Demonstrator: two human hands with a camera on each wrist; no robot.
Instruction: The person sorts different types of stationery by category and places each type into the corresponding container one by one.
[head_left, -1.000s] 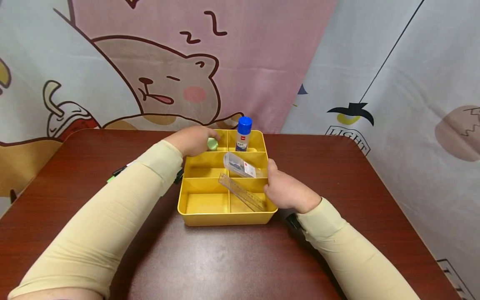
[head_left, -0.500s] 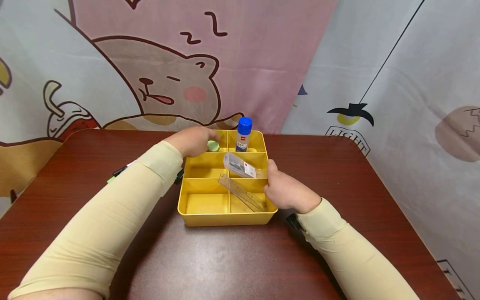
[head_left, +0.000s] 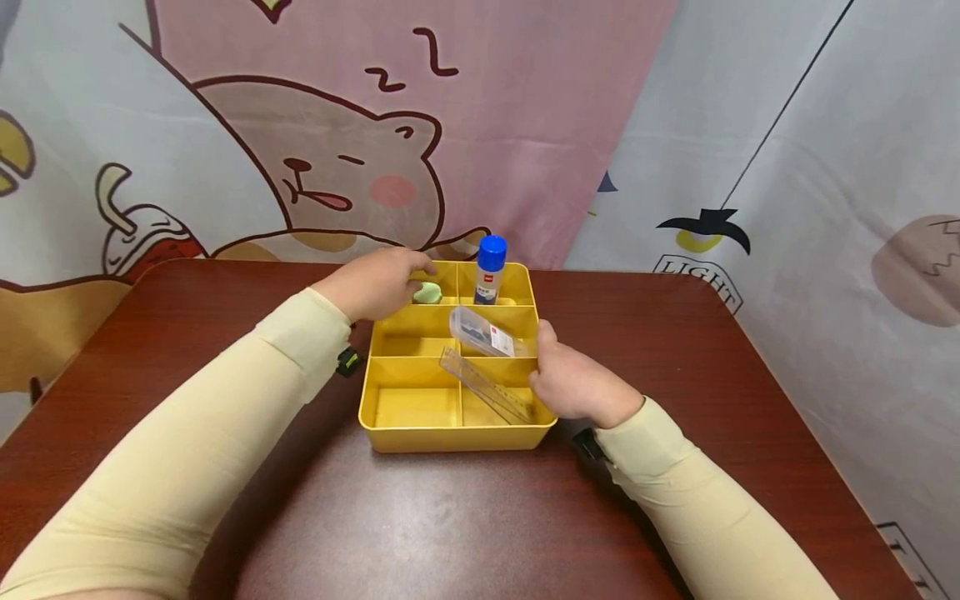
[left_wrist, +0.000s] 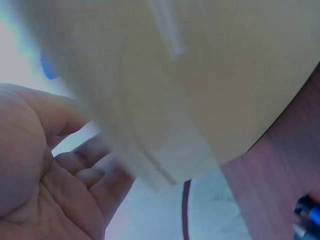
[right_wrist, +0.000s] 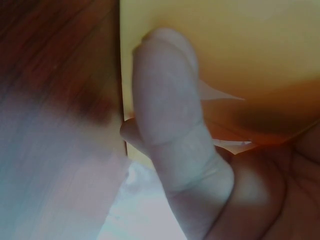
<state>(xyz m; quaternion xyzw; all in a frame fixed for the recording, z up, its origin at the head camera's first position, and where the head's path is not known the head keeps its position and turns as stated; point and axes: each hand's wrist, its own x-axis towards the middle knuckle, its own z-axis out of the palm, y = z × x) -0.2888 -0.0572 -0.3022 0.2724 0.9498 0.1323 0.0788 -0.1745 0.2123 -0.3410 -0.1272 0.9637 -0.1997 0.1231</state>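
A yellow storage box [head_left: 416,439] with several compartments stands on the table. My left hand [head_left: 375,282] hovers over its back left corner with fingers loosely bent, holding nothing. Just off its fingertips, a small pale green object [head_left: 428,292] of unclear kind lies in the back left compartment. In the left wrist view that hand [left_wrist: 65,170] is beside the box's wall [left_wrist: 200,90]. My right hand [head_left: 573,379] grips the box's right side, its thumb [right_wrist: 170,95] flat along the wall. Its other fingers are mostly hidden.
A blue-capped glue stick [head_left: 489,271] stands in the back right compartment. A clear plastic case [head_left: 483,332] leans in the middle right one, a transparent ruler [head_left: 487,387] in the front right. Dark and blue items [left_wrist: 310,212] lie on the table [head_left: 390,533]. A printed curtain [head_left: 525,125] hangs behind.
My left hand has let go of the green object and drawn slightly back to the left. The green object now lies lower in its compartment. My right hand has stayed put.
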